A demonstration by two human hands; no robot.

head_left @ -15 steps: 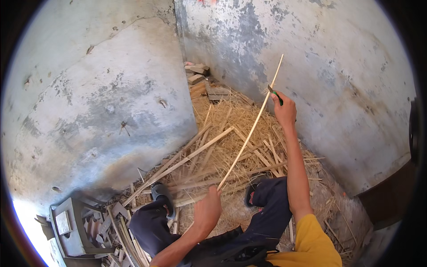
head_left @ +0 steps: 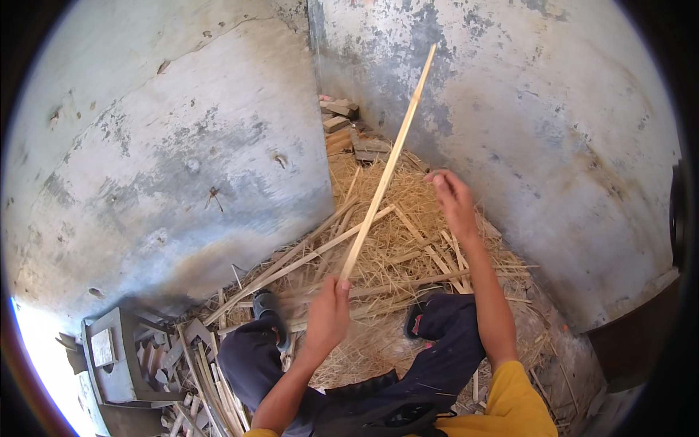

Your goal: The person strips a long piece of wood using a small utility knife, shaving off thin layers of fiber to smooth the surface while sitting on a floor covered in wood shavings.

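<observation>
Walls [head_left: 196,131] peeling; left grip [head_left: 329,317] clamps strip [head_left: 390,164] low, apparently freeing its length toward one o'clock; right grip [head_left: 453,202] unclear.

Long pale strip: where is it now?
In the head view, the strip slants up near centre from the left hand, passing left of the right hand, with shavings behind it.

The floor [head_left: 579,364] is strewn with straw-coloured shavings [head_left: 411,200], thickest toward the corner. Long pale wooden strips [head_left: 302,264] lie crossed over them. Blocks [head_left: 337,124] are stacked in the corner; a grey box-like frame [head_left: 120,353] stands at left, beside more loose sticks [head_left: 207,379].
</observation>
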